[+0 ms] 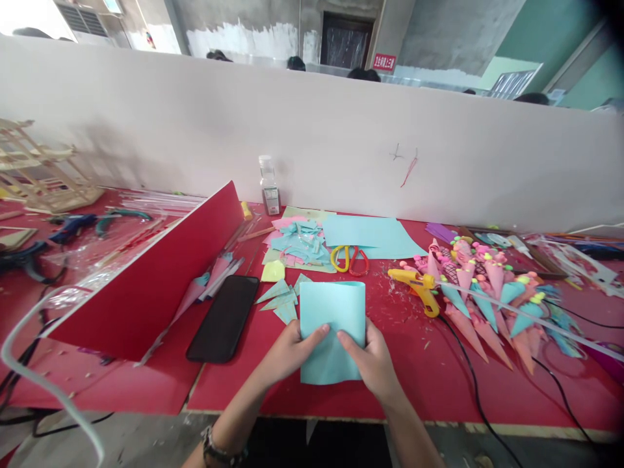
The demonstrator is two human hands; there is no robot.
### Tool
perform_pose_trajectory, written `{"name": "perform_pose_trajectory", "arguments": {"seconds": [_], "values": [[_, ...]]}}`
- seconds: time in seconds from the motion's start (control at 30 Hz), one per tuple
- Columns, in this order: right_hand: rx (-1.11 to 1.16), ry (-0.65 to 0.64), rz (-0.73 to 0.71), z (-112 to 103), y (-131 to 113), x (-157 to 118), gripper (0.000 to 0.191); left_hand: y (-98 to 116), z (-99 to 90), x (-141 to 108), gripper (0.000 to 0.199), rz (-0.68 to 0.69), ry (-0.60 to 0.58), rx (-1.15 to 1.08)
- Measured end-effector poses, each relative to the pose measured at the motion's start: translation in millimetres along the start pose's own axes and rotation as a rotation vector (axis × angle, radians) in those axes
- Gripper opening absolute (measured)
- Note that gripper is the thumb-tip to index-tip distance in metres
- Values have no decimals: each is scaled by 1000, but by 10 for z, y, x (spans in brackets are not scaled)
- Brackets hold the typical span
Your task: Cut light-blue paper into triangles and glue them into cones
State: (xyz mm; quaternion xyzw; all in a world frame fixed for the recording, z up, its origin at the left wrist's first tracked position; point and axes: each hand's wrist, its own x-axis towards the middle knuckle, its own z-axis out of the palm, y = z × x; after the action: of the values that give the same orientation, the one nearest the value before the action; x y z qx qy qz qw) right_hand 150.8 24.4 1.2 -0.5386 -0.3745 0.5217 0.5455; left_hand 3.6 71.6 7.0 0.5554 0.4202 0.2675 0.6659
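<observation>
A folded sheet of light blue paper (334, 305) is held up over the front of the red table, gripped at both sides. My left hand (295, 351) is closed on its left edge, thumb lying across the front face. On the opposite edge my right hand (373, 357) grips it the same way, the two thumb tips close together near the middle. The fingers behind the paper are hidden. Just left of it lie several light blue paper triangles (277, 299). Behind it are scissors (350, 260) with yellow and red handles, and a larger blue sheet (370, 235).
A black phone (224, 318) lies to the left, beside an upright red board (160, 273). On the right are a yellow glue gun (418, 289) with a trailing cord and a pile of pink and blue paper cones (487, 292). A small bottle (270, 188) stands by the white partition (195, 130).
</observation>
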Motion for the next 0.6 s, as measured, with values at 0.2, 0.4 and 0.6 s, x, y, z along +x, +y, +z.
{"name": "perform_pose_trajectory", "arguments": {"seconds": [0.2, 0.4, 0.6], "values": [[4, -23, 28, -15, 5, 6, 39, -8, -18, -22, 45, 4, 20, 2], [56, -101, 38, -1, -9, 6, 35, 19, -60, -53, 44, -38, 46, 0], [23, -98, 24, -13, 1, 19, 37, 34, -85, -53, 48, -42, 29, -13]]}}
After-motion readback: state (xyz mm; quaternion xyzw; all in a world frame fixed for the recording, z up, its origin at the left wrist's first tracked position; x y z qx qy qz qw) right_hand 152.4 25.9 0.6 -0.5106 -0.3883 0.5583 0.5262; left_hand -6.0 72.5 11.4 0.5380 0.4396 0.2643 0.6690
